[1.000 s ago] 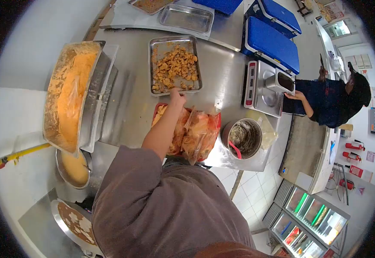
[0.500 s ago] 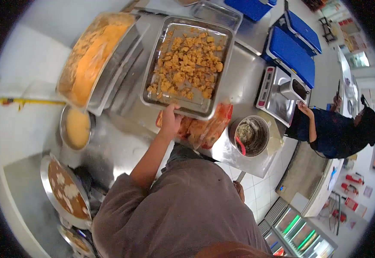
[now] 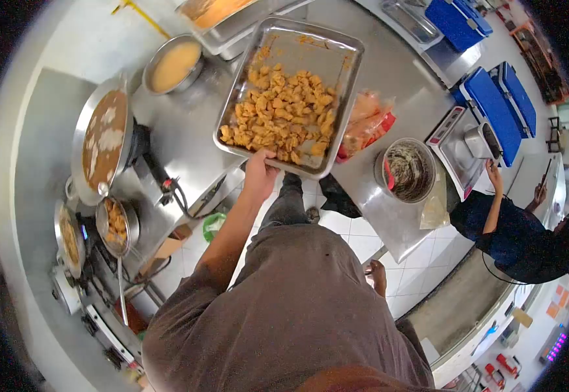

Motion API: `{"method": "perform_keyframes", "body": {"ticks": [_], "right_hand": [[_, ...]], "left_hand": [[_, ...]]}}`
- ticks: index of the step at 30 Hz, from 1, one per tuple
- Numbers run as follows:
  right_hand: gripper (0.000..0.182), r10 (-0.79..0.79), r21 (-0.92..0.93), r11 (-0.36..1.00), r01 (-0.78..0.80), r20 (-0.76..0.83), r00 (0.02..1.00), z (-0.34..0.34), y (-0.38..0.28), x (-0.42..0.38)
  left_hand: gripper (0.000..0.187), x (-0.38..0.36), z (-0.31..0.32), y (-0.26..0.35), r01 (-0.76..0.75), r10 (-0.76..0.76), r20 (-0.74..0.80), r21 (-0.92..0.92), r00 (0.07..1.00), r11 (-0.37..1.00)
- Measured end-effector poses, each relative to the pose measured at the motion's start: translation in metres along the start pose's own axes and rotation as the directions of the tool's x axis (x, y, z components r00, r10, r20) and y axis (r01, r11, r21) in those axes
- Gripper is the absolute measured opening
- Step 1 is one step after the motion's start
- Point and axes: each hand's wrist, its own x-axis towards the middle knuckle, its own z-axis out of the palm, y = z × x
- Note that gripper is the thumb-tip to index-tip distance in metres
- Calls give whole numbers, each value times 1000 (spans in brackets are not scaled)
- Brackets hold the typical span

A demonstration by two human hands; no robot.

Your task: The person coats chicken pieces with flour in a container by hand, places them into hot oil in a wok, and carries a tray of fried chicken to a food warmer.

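My left hand (image 3: 258, 171) grips the near rim of a large steel tray (image 3: 300, 47) and holds it up over the counter edge. The tray carries a heap of golden fried pieces (image 3: 281, 114) in its near half, and its far end is bare and greasy. My right hand (image 3: 377, 276) hangs by my hip above the tiled floor, holding nothing.
Left: a wide pan of brown liquid (image 3: 105, 140), a bowl of yellow batter (image 3: 173, 65) and a skimmer of fried pieces (image 3: 116, 225). Right: bagged orange food (image 3: 366, 121), a steel pot (image 3: 407, 171), a scale (image 3: 457, 147), blue coolers (image 3: 493, 108), and another person (image 3: 506, 235).
My left hand took the tray's rim, lifted it off the counter and carried it leftward toward the stove side. My view swung left with it.
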Motion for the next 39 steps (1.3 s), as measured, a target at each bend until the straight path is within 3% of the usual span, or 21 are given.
{"method": "perform_keyframes", "body": {"ticks": [1,3,7,8,10,12,15,16,17,19,21,22,23,24,28,30,33,35,37,39], "right_hand": [[34,145,-7,989,-145,15,989,-5,-31,-22],[32,144,-17,989,-144,29,989,-8,-17,-19],[25,-5,8,1000,5,-11,1000,1,2,-9],[16,-23,67,997,23,2,1000,7,10,-1],[12,-315,105,944,312,7,949,28,26,-1],[11,-338,-149,927,345,67,939,43,29,-2],[17,-366,141,923,357,47,929,76,39,-16],[27,-203,309,936,167,88,975,80,26,-39],[37,-267,268,929,257,3,964,91,24,-52],[31,-106,216,971,103,1,994,114,8,-86],[32,-298,-153,939,309,88,950,128,30,-93],[33,-237,-8,971,238,52,970,136,-29,-149],[35,-221,-91,970,226,56,974,141,-28,-160],[35,-269,-35,962,270,38,962,141,-21,-173],[42,-323,338,863,376,-204,924,119,-38,-241],[57,-301,511,716,476,-389,871,120,-88,-273],[69,-147,680,356,641,-637,757,67,-43,-305],[77,20,735,87,673,-677,736,36,-31,-346],[76,-6,744,113,659,-662,749,12,20,-390],[64,402,694,250,675,-708,580,-10,76,-417]], "left_hand": [[7,-9,-8,3,-17,17,-3,13,1000,1000],[6,-21,-32,6,-47,48,-16,42,999,998],[13,-94,-66,18,-52,52,-148,5,988,999],[15,-99,-79,20,-72,75,-128,25,989,997],[15,-95,-117,20,-217,247,-4,460,969,861],[12,-76,-134,24,-53,58,-65,73,996,996],[10,-104,-167,29,-8,11,-43,67,999,998],[11,-127,-164,34,-13,25,-116,101,993,995],[11,-134,-180,37,5,7,-99,122,995,992],[12,-139,-212,40,50,-40,-60,165,997,985],[7,-153,-198,51,79,-43,-118,321,992,944],[6,-155,-205,56,92,-54,-99,427,994,899],[6,-156,-212,59,98,-67,-77,525,995,845],[8,-160,-212,54,43,-63,12,601,998,798],[8,-198,-161,30,170,-209,-12,627,978,760],[6,-164,-173,31,228,-404,63,742,913,630],[7,-198,-101,-17,178,-596,115,895,794,409],[12,-205,-64,-55,106,-719,125,958,683,267],[10,-226,-32,-100,-18,-800,139,987,583,158],[14,-253,4,-170,-110,-861,124,991,494,79]]}}
